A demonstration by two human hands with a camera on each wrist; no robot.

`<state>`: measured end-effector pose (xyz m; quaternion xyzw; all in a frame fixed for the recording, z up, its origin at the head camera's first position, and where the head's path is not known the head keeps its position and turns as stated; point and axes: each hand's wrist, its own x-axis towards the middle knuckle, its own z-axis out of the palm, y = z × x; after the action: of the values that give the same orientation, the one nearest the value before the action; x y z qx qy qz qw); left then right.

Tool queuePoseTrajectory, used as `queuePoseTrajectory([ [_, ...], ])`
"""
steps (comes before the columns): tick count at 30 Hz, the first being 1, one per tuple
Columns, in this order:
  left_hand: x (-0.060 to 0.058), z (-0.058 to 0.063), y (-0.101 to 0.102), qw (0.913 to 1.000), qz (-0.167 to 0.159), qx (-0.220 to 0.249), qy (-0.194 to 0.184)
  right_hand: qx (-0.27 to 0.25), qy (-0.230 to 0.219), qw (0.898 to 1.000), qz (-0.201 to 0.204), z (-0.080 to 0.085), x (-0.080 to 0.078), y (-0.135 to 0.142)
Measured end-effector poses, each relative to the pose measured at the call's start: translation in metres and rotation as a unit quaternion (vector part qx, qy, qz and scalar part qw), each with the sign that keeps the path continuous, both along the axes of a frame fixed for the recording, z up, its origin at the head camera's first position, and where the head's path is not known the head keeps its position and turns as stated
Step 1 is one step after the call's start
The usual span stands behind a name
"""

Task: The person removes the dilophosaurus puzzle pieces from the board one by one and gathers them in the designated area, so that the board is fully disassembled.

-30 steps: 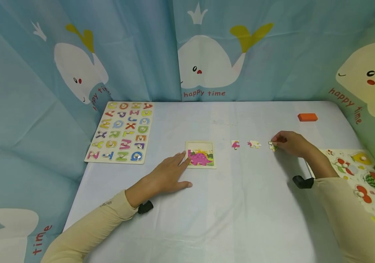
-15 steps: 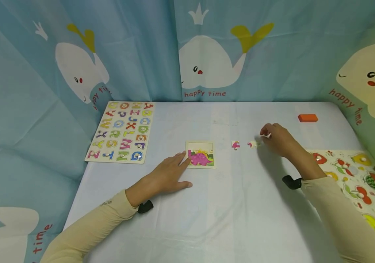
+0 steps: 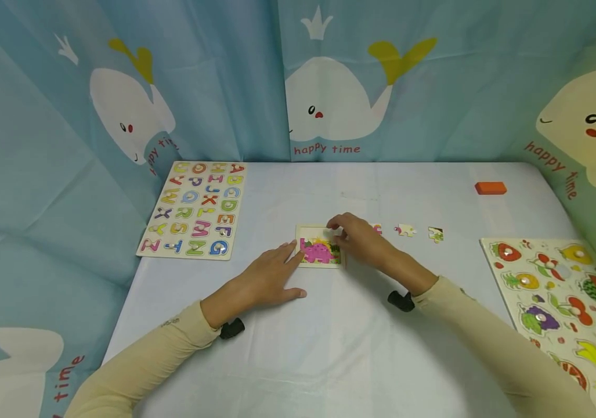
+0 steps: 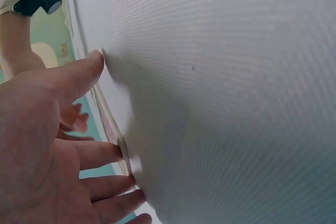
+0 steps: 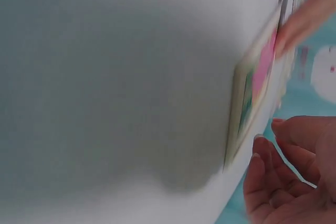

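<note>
A small square jigsaw puzzle (image 3: 318, 252) with a pink dinosaur picture lies mid-table in a pale frame, its top strip bare. My left hand (image 3: 268, 278) lies spread at its left side, fingertips on the frame's edge; the left wrist view shows the fingers (image 4: 107, 187) straight along that edge. Over the puzzle's upper right corner is my right hand (image 3: 362, 241), fingers loosely bent. In the right wrist view, a gap shows between its thumb and fingers (image 5: 257, 174), with nothing in it. To the right lie a pink piece (image 3: 378, 228), partly hidden, a pale piece (image 3: 405, 230) and a green-and-white piece (image 3: 436, 234).
An alphabet peg board (image 3: 190, 210) lies at the back left. On the right is a fruit peg board (image 3: 548, 290). An orange block (image 3: 491, 188) sits near the back right corner. A whale-print curtain (image 3: 256, 81) surrounds the white table (image 3: 298, 354).
My right hand has let go of the green-and-white piece at the right of the row and swung left to the puzzle. My left hand has stayed in place.
</note>
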<state>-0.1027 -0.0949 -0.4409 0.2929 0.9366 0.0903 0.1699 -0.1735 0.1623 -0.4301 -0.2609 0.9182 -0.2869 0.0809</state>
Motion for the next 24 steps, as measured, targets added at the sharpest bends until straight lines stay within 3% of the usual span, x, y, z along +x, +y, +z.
queuePoseTrajectory([
  [6,0.0,0.0,-0.001,0.9999,-0.006,0.003,0.008,0.003,-0.011,1.0,0.029,-0.008,0.007,-0.029],
  [13,0.0,0.0,-0.002,0.9999,-0.01,0.006,0.011,0.013,0.033,0.997,0.066,-0.014,0.011,-0.039],
  [24,0.001,0.001,-0.002,0.9999,-0.01,0.008,0.008,0.07,0.066,0.993,0.064,-0.013,0.015,-0.049],
])
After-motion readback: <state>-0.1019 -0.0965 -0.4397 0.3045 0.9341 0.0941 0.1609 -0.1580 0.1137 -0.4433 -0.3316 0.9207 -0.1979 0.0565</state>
